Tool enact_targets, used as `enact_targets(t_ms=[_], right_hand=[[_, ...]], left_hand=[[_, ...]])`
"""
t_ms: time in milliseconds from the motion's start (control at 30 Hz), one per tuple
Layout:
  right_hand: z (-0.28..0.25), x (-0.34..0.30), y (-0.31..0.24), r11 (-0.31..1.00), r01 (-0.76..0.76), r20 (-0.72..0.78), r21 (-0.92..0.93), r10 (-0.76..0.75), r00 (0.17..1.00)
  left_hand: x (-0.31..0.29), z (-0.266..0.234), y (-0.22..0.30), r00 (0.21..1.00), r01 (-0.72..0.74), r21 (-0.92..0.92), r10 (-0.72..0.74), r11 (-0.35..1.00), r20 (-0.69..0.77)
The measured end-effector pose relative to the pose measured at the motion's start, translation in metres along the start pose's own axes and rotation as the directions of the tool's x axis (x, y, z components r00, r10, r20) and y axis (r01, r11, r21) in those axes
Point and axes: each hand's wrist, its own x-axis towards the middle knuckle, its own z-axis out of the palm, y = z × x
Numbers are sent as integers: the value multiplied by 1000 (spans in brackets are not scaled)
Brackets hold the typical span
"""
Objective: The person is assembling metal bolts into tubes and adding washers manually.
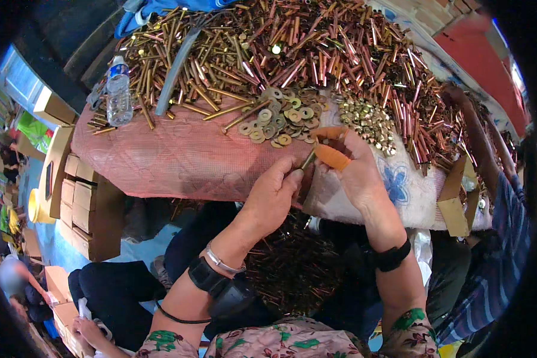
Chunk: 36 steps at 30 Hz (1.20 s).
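A metal bolt (308, 160) is held, tilted, above the near edge of the work surface, clamped between the thumb and fingers of the left hand (267, 194). Its upper end is brought close to the right hand (360, 167), whose fingers are curled and banded by orange strips (332, 157); whether anything is gripped there cannot be told. Just beyond, washers (280, 117) are heaped beside brass-coloured nuts (369, 123), and behind both a broad pile of metal tubes and bolts (340, 53) is spread. The surface is covered partly by a red mesh sheet (167, 155) and partly by a white cloth (410, 206) printed with a blue flower. At the left a clear plastic bottle (119, 104) is stood, capped in white; its blue label (118, 70) is too small to be read. At the right edge a cardboard box (453, 203) is left open, with something pale seen inside. More metal pieces (292, 262) are massed below the edge. Farther left, small cartons (80, 200) are stacked near a yellow bucket (34, 206).
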Motion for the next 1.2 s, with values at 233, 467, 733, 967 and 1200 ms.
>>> enact_targets(t_ms=[233, 467, 733, 967, 1200], right_hand=[[-18, -9, -4, 974, -60, 126, -220, 89, 988], [-14, -22, 8, 969, -147, 71, -199, 164, 984], [-8, -34, 15, 976, -143, -4, -167, 145, 989], [-15, -47, -5, 984, -121, 125, -133, 138, 983], [-54, -45, 15, 868, 52, -169, -493, -154, 973]], left_hand=[[3, 3, -10, 998, -46, 61, 44, 997, 44], [-2, 16, 1, 990, 134, -289, -139, 948, 4], [1, 31, 3, 968, 213, -299, -243, 930, -68], [12, 53, 4, 967, 90, -384, -173, 919, -187], [16, 40, -1, 961, 263, -554, -263, 789, 83]])
